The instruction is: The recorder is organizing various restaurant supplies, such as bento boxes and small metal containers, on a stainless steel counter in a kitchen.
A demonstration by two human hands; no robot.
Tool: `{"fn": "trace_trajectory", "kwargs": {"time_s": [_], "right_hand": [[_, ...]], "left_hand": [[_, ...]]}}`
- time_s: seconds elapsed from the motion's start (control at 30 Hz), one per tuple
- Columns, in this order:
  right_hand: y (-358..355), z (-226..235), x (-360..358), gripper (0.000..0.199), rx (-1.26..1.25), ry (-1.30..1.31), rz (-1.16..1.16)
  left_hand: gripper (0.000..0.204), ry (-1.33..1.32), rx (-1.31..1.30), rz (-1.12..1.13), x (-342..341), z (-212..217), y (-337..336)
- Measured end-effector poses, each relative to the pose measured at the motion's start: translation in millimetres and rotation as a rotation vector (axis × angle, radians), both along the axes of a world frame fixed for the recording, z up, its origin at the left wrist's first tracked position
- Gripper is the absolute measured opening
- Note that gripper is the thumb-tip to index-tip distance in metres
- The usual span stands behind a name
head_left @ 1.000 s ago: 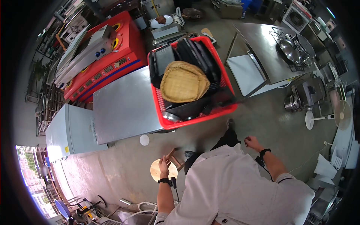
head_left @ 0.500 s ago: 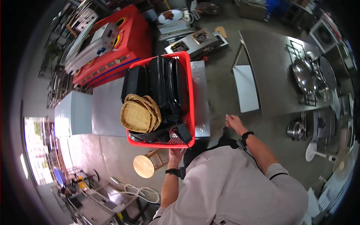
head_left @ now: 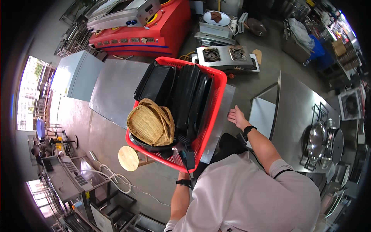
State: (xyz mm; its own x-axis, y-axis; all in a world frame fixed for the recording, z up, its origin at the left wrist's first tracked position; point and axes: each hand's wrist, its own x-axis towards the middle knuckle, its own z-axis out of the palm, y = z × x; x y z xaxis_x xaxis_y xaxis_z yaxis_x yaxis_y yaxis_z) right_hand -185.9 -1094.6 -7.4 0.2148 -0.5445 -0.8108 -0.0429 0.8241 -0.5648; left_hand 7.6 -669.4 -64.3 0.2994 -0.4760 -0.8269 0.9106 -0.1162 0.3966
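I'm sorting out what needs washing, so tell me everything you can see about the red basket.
The red basket is a rectangular plastic crate with lattice walls and a thick rim. It rests on a steel table, its near end past the table edge, toward the person. Black trays stand on edge inside it, and woven bamboo baskets lean at its left near corner. The left hand reaches up under its near end, mostly hidden. The right hand hovers open beside it, not touching.
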Motion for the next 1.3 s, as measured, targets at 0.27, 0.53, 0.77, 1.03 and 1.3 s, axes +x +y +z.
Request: {"fn": "trace_trajectory", "kwargs": {"time_s": [0.27,0.53,0.77,1.03,1.3], "right_hand": [[-97,-21,48,0.083,0.385,-0.375,-0.105],[-109,-55,49,0.067,0.535,-0.348,-0.121],[-106,-77,48,0.068,0.37,0.016,-0.02],[-126,-46,36,0.053,0.342,0.152,0.647],[-141,-105,22,0.043,0.135,0.129,0.876]], "left_hand": [[0.027,-0.536,0.469,-0.385,-74,0,8],[0.026,-1.003,0.927,-1.117,-124,19,-12],[0.038,-0.256,0.476,0.516,-133,-12,-41],[0.038,-0.296,0.445,0.48,-132,-18,-53],[0.037,-0.39,0.489,0.376,-138,-14,-58]]}}
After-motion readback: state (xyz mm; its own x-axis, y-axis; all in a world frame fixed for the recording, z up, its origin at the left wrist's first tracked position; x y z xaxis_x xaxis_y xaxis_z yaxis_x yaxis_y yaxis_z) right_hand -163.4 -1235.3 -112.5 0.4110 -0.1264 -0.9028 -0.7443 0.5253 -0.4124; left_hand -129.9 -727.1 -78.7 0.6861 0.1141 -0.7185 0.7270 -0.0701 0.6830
